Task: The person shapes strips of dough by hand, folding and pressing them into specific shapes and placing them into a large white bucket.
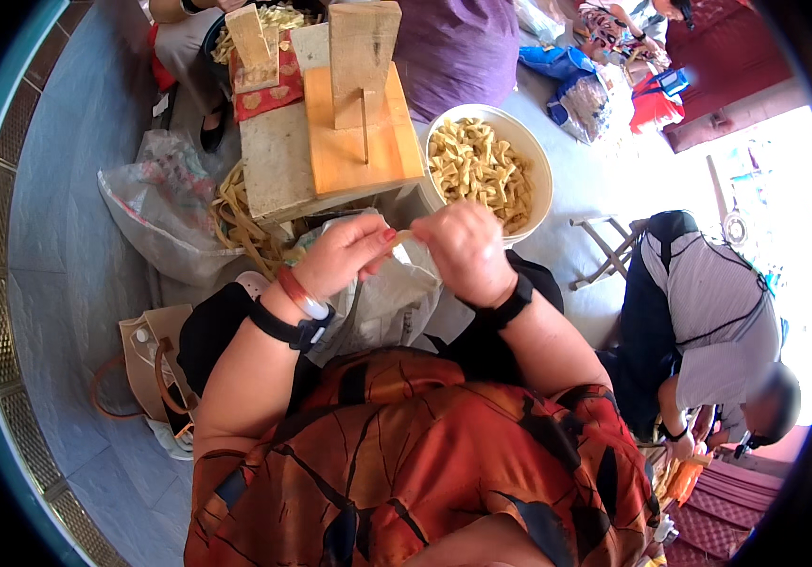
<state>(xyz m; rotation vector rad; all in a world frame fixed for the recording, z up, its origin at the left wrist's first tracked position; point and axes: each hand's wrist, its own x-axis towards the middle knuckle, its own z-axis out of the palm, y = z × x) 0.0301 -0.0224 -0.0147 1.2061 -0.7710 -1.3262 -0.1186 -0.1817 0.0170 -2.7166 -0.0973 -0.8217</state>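
My left hand is closed on a short, flat, pale tan strip, raised over my lap. Beside it my right hand has its fingers curled at the strip's other end, slightly blurred. Just beyond them stands a worn box-like bench with a light wooden board on it, carrying an upright block and a thin rod. A white bucket full of small folded tan pieces sits behind my right hand. Tan strips hang by the bench, and a white sack lies below my hands.
A plastic sack and beige bag are at left. A person bends at right beside a folding stool. Others' legs and a worker are at the back, near a purple bundle and second wooden block.
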